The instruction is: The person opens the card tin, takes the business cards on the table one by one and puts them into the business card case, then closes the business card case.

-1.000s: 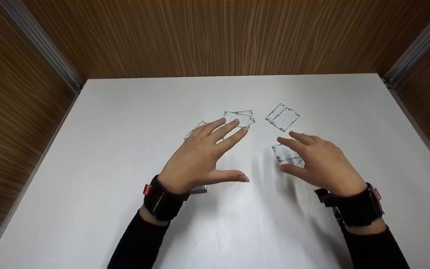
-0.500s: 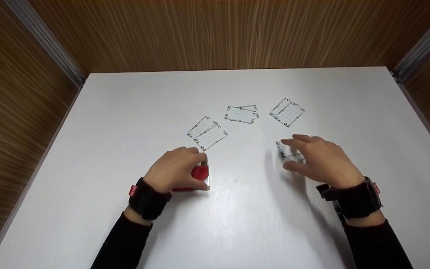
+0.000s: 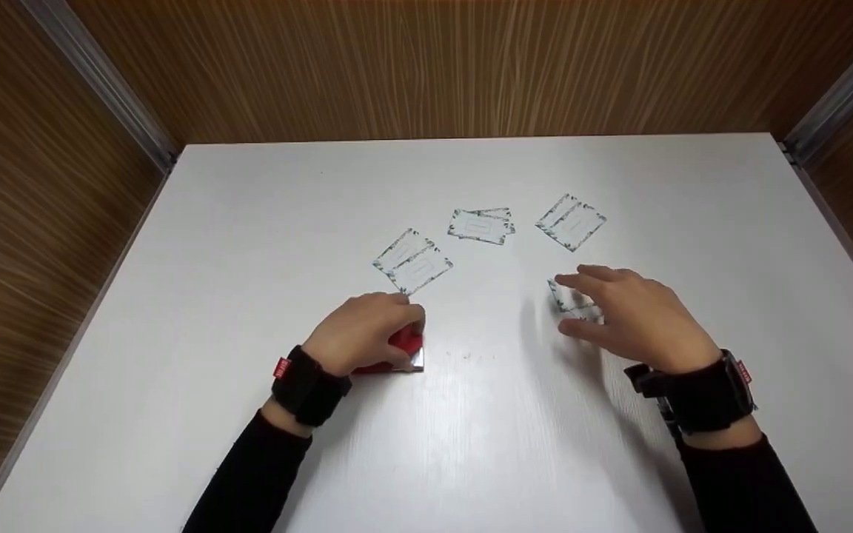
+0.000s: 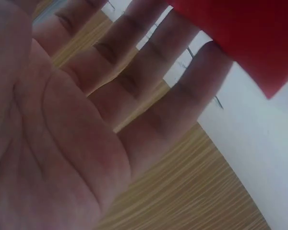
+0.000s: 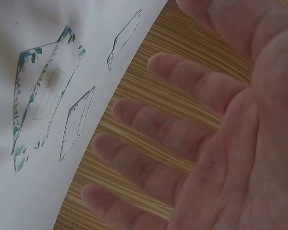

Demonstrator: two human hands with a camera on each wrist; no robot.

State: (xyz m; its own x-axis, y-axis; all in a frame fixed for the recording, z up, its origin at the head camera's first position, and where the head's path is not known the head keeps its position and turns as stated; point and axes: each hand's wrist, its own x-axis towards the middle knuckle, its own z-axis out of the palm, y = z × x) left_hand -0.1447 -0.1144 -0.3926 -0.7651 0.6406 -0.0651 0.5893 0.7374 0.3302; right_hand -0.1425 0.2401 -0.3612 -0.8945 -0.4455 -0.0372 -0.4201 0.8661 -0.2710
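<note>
My left hand [image 3: 360, 329] grips a flat red object [image 3: 406, 341] with a pale, shiny edge, low over the white table. Its fingers bend over the far side and the thumb is at the near side; most of the object is hidden under the hand. In the left wrist view, a red corner [image 4: 259, 43] shows past the fingertips. My right hand [image 3: 637, 318] hovers with spread, relaxed fingers, holding nothing. Below its fingertips lie overlapping white cards with leafy borders [image 3: 564, 294], partly covered by the hand in the head view but plainly seen as cards [image 5: 48, 96] in the right wrist view.
Three more groups of overlapping leaf-bordered cards lie farther back: a left group [image 3: 420, 268] just beyond my left hand, a middle group [image 3: 477, 228] and a right group [image 3: 577, 224]. Wood-grain panels [image 3: 471, 70] wall the white table [image 3: 486, 429] at the back and sides.
My left hand has come back from over the cards toward the near left and taken hold of the red object, then shifted slightly right with it. The right hand has barely moved.
</note>
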